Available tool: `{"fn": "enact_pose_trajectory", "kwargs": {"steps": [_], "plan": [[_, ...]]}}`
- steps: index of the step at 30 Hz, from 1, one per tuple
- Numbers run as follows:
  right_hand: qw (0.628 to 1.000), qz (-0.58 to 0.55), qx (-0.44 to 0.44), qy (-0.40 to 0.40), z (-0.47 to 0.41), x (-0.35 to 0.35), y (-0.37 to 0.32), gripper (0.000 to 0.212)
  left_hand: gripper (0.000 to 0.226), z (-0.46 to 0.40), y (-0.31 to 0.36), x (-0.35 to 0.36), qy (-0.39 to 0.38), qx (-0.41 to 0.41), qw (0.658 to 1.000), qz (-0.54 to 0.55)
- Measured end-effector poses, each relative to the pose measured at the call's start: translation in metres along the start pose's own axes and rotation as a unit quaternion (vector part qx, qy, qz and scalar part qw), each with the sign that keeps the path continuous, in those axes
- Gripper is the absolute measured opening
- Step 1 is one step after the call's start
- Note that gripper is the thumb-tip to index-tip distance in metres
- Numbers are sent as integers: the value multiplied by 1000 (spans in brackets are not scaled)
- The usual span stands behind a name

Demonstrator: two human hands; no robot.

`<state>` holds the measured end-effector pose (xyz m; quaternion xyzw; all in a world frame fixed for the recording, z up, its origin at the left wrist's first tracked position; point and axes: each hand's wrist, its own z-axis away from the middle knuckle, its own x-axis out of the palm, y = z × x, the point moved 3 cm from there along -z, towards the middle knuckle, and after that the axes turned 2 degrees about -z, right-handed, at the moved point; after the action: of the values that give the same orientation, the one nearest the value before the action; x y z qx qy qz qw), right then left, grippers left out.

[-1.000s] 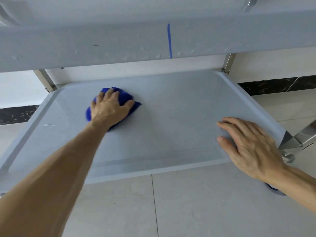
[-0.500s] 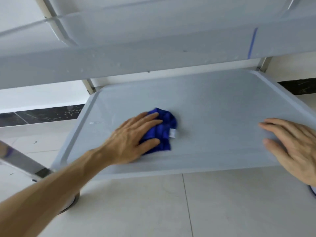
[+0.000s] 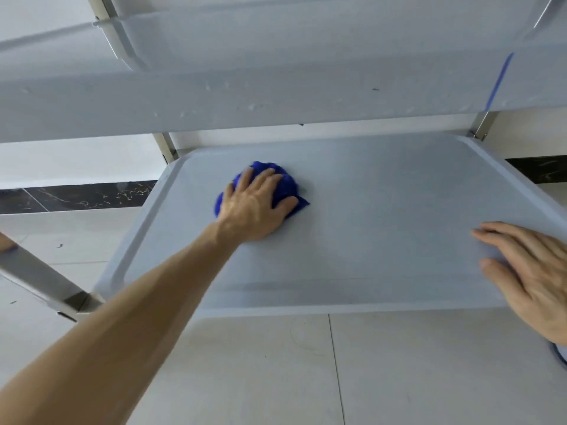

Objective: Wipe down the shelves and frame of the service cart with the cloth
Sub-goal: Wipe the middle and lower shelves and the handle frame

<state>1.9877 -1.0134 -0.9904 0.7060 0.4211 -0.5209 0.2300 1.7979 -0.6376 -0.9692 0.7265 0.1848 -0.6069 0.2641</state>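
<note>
A crumpled blue cloth [image 3: 287, 182] lies on the grey bottom shelf [image 3: 383, 216] of the service cart, toward its back left. My left hand [image 3: 256, 207] presses flat on the cloth with fingers spread over it, covering most of it. My right hand [image 3: 534, 271] rests flat on the shelf's front right corner, fingers straight. The middle shelf [image 3: 245, 105] spans the top of the view just above the hands.
Metal frame posts stand at the back left [image 3: 168, 148], back right [image 3: 481, 125] and front left [image 3: 46, 283]. A blue tape strip [image 3: 498, 81] marks the middle shelf's edge. Pale tiled floor [image 3: 276, 369] lies in front, with a dark marble skirting [image 3: 76, 196] along the wall.
My left hand has pushed the cloth from the front of the shelf back toward its rear. My right hand has stayed on the front right corner.
</note>
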Motion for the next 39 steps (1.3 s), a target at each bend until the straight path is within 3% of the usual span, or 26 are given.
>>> {"fn": "enact_pose_trajectory", "kwargs": {"steps": [5,9,15,18,22,26,29,32,39], "plan": [[998,-10,24,-49,6,-1,5,48,67,69,54,-2,-37,187,982,-4],[997,-21,33,-71,4,-5,2,49,67,104,17,-17,-59,223,973,15],[991,-46,106,-63,-24,-27,-36,40,77,100,-82,-37,-17,103,994,42],[997,-48,35,-57,-48,-25,-89,37,71,83,-118,-37,-5,15,1000,20],[987,-69,-36,-139,-73,6,-152,53,61,61,-142,-34,8,-83,996,-11],[986,-47,-37,-156,-75,33,-167,56,60,42,-150,-29,22,-182,983,-17],[988,-35,-26,-149,-73,38,-165,60,66,22,-141,-24,24,-206,978,-21],[986,-31,-22,-160,-72,37,-166,72,64,3,-113,-19,37,-160,986,-23],[988,-28,-27,-150,-72,33,-165,84,57,62,-21,-14,9,94,995,10]]}}
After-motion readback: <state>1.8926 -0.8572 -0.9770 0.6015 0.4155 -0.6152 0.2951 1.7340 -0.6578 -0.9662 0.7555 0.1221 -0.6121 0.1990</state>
